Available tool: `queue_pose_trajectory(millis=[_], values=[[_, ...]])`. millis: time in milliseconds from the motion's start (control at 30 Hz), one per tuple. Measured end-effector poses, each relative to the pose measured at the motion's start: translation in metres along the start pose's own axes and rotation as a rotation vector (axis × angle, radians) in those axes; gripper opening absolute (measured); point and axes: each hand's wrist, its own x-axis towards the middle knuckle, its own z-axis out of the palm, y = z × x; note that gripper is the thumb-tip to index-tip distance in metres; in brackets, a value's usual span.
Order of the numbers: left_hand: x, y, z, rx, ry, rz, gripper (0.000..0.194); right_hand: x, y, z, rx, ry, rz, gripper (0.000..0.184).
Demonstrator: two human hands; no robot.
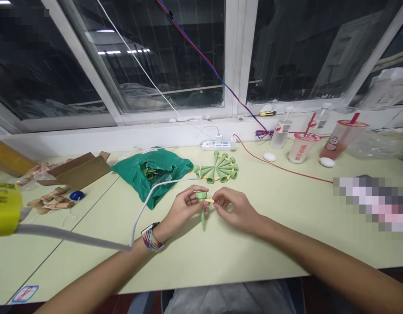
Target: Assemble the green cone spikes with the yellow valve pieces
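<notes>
My left hand [188, 204] is closed around a green plastic watering spike [203, 218], its wide cap up and its tip pointing down above the table. From the spike's side, a small yellow valve [209, 200] sticks out to the right. The fingertips of my right hand [236, 208] pinch the outer end of this valve. Just beyond my hands, several similar green spikes with yellow valves [216, 168] lie in a ring, tips towards the middle. An opened green plastic bag [169, 163] with more green parts inside lies to the left of them.
A grey cable [90, 241] arches across the left side, in front of my left forearm. Wooden toys with a blue ball [76, 195] and a cardboard box [80, 173] sit at left. Behind are a power strip [217, 145], a water bottle [281, 131] and drink cups [301, 148].
</notes>
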Motion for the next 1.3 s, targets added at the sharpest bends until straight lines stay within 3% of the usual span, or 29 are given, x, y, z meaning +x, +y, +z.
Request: queue_pose_trajectory(millis=[67,167,233,300,400,467,533,600,733,767,833,967,1033,1100,1167,1300], values=[[0.0,-0.001,-0.001,0.022,0.005,0.019,0.041,0.002,0.001,0.004,0.11,0.012,0.136,0.01],[-0.003,0.0,-0.001,0.162,0.073,0.089,0.039,0.005,0.003,0.011,0.371,-0.101,0.481,0.03],[-0.004,0.002,0.001,0.24,0.093,0.115,0.038,0.006,0.004,0.012,0.436,-0.154,0.584,0.04],[-0.004,0.003,0.002,0.218,0.073,0.102,0.039,0.004,0.004,0.01,0.372,-0.114,0.516,0.036],[-0.001,0.002,0.002,0.088,0.032,0.048,0.042,0.002,0.001,0.001,0.117,-0.031,0.207,0.012],[0.001,0.0,0.0,0.025,0.014,0.026,0.042,0.001,-0.001,-0.003,-0.034,-0.028,0.014,0.01],[0.001,-0.001,-0.001,0.006,-0.006,0.026,0.041,0.002,-0.002,-0.003,-0.074,-0.024,-0.059,0.007],[0.001,-0.002,-0.003,0.026,-0.017,0.04,0.04,0.003,-0.001,0.001,0.005,-0.009,0.029,0.008],[-0.001,-0.004,-0.003,0.193,0.045,0.09,0.041,0.006,0.004,0.009,0.322,-0.15,0.477,0.034],[-0.001,-0.004,-0.002,0.223,0.056,0.094,0.041,0.006,0.004,0.009,0.358,-0.181,0.533,0.04],[-0.001,-0.004,-0.001,0.199,0.042,0.082,0.041,0.005,0.003,0.007,0.297,-0.164,0.473,0.038],[0.0,0.0,0.0,0.023,-0.009,0.02,0.041,0.002,-0.004,-0.002,0.031,-0.058,0.097,0.01],[0.0,0.003,0.0,-0.002,-0.014,0.003,0.04,0.002,-0.005,-0.003,0.004,-0.035,0.024,0.008],[0.0,0.004,-0.001,0.006,-0.015,0.004,0.04,0.003,-0.005,0.0,0.053,-0.016,0.071,0.008],[-0.001,0.004,-0.001,0.046,-0.005,0.016,0.041,0.004,-0.003,0.005,0.185,-0.011,0.211,0.014],[-0.005,0.002,0.001,0.231,0.102,0.116,0.039,0.007,0.0,0.011,0.441,-0.147,0.511,0.033]])
